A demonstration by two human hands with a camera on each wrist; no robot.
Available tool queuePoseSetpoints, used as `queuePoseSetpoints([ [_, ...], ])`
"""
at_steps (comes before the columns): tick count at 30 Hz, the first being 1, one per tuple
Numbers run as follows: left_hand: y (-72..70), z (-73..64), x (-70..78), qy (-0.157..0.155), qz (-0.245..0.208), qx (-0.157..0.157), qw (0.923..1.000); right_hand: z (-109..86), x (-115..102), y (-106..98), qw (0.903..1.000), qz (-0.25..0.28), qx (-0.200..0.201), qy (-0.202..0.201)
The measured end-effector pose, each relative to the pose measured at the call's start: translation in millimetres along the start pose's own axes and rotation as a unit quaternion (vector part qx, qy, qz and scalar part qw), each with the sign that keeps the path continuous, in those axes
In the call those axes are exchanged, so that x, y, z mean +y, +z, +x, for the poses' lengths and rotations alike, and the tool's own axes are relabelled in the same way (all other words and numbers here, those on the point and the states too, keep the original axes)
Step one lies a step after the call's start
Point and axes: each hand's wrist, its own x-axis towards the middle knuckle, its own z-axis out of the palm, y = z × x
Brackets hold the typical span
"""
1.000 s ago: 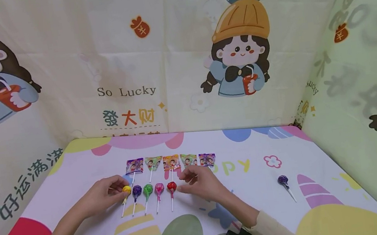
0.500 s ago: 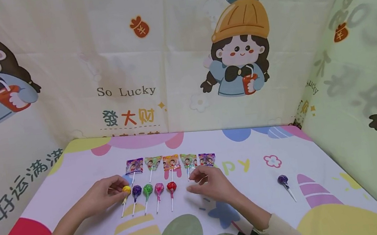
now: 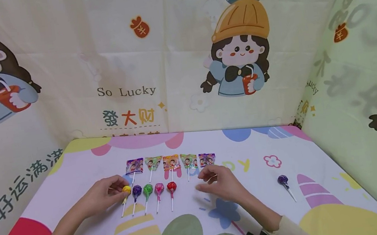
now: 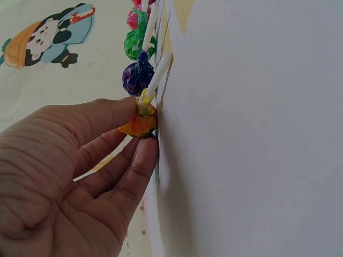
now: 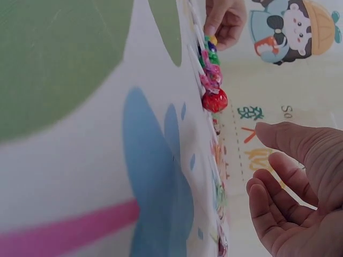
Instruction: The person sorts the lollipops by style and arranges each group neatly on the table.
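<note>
My left hand (image 3: 103, 194) pinches the head of a yellow lollipop (image 3: 126, 189) between thumb and fingers; in the left wrist view the wrapper looks yellow-orange (image 4: 140, 124). This lollipop lies at the left end of a row, its stick toward me. Beside it lie a dark purple lollipop (image 3: 136, 192), a green lollipop (image 3: 147, 191), a pink lollipop (image 3: 159, 189) and a red lollipop (image 3: 172, 187). My right hand (image 3: 223, 182) holds nothing, fingers loosely bent, to the right of the red one and apart from it. The right wrist view shows its thumb and fingers spread apart.
Behind the row lies a second row of lollipops in flat printed wrappers, from a purple wrapper (image 3: 134, 166) to another purple wrapper (image 3: 207, 159). A lone dark purple lollipop (image 3: 283, 180) lies far right on the patterned tabletop (image 3: 257, 203). Printed cloth walls (image 3: 180, 55) surround the table.
My right hand has moved away from the red lollipop to the right, uncovering a green-wrapped lollipop in the back row. The left hand stays on the yellow lollipop.
</note>
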Motion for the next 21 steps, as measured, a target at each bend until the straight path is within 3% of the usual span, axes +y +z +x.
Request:
queuePoseSetpoints([
  [21, -0.3, 0.3, -2.0, -0.003, 0.0, 0.001, 1.0, -12.5, 17, -27, 0.9986, 0.005, 0.039, 0.036],
])
